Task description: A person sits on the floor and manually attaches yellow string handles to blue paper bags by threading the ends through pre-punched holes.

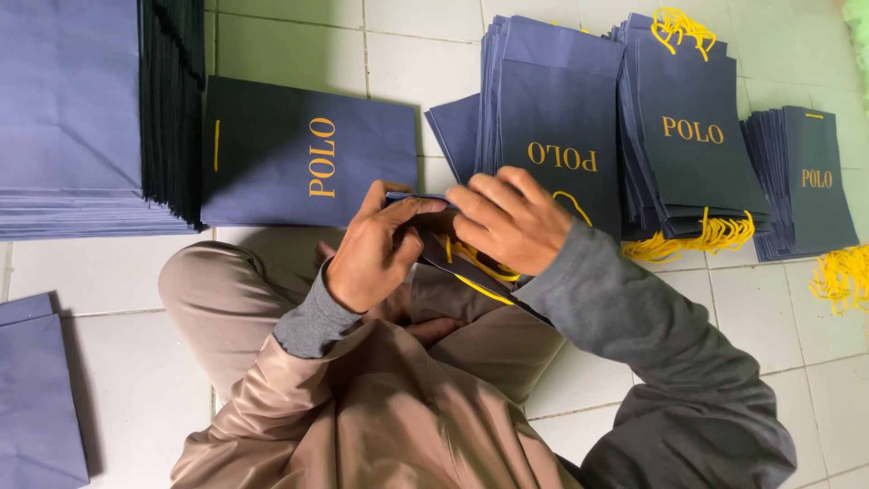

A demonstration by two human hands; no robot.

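Note:
Both hands meet over my lap on one navy paper bag (434, 243) with a yellow cord handle (478, 270) hanging from it. My left hand (376, 249) pinches the bag's top edge with thumb and fingers. My right hand (507, 217) covers the bag from the right, its fingers curled over the same edge. Most of the bag is hidden under the hands. I sit cross-legged in beige trousers and grey sleeves.
A flat navy bag with gold lettering (303, 154) lies on the white tiled floor (109, 272) ahead. A tall stack of bags (81, 118) stands at left, several stacks with yellow cords (688, 136) at right, loose cords (842, 276) far right, another bag (32, 398) lower left.

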